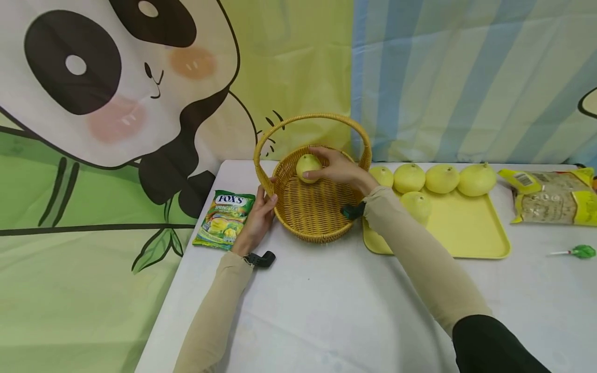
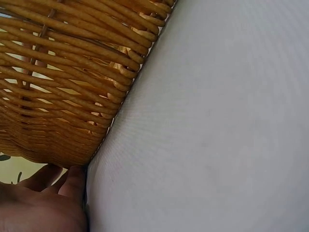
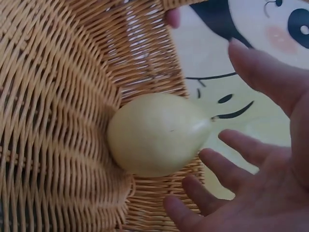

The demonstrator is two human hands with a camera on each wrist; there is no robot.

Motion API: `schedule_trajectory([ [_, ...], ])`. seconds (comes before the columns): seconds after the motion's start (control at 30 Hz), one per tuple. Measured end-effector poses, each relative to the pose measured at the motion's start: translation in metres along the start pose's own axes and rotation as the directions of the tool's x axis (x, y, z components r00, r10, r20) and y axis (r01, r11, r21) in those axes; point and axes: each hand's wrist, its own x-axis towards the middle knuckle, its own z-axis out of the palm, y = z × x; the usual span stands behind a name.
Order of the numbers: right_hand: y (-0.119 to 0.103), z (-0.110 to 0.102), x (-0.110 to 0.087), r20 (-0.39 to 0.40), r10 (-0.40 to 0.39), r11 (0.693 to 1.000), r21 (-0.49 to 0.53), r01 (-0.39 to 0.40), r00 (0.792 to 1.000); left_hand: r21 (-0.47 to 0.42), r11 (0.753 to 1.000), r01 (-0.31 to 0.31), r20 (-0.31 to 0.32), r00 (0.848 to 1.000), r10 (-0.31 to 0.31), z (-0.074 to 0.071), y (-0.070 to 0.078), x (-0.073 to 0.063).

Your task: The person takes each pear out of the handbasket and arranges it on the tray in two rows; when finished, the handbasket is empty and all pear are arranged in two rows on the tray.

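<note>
A round wicker basket [image 1: 310,217] with a tall arched handle stands on the table. Inside, against its back wall, sits one pale yellow pomelo [image 1: 308,167], its narrow end up. My right hand [image 1: 337,167] reaches over the basket beside this fruit. In the right wrist view, the right hand's fingers [image 3: 219,166] are spread and the thumb stands apart, with the pomelo [image 3: 157,134] resting on the weave. My left hand [image 1: 258,217] grips the basket's left side at the handle's base. Seen from the left wrist, its fingers [image 2: 72,183] lie against the outer wicker wall [image 2: 63,87].
Right of the basket is a yellow tray [image 1: 462,228] with several more pomelos [image 1: 442,178]. A green FOX'S candy bag [image 1: 226,217] lies beside the left hand. Farther right are a yellow-and-clear food bag [image 1: 548,199] and a green lollipop [image 1: 583,252]. A panda-printed curtain [image 1: 298,67] hangs behind the table.
</note>
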Motion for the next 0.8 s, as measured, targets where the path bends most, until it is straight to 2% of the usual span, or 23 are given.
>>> schedule_trajectory([
  [0.17,0.004,0.002,0.013,0.1,0.019,0.997,-0.083,-0.011,0.995,-0.006,1.0,0.009,-0.015,1.0,-0.009,0.0,0.0,0.0],
  [0.47,0.007,0.001,0.018,0.116,0.01,0.994,-0.105,0.002,0.993,-0.011,1.0,0.007,-0.008,1.0,-0.007,0.002,0.0,0.002],
  [0.67,0.012,0.005,0.02,0.182,0.051,0.996,-0.087,-0.035,0.982,-0.011,1.0,0.005,-0.016,1.0,-0.005,0.002,0.001,0.002],
  [0.8,0.014,0.009,0.02,0.223,0.014,0.999,-0.054,-0.002,0.975,-0.009,1.0,0.008,-0.021,1.0,-0.008,0.002,0.001,0.002],
])
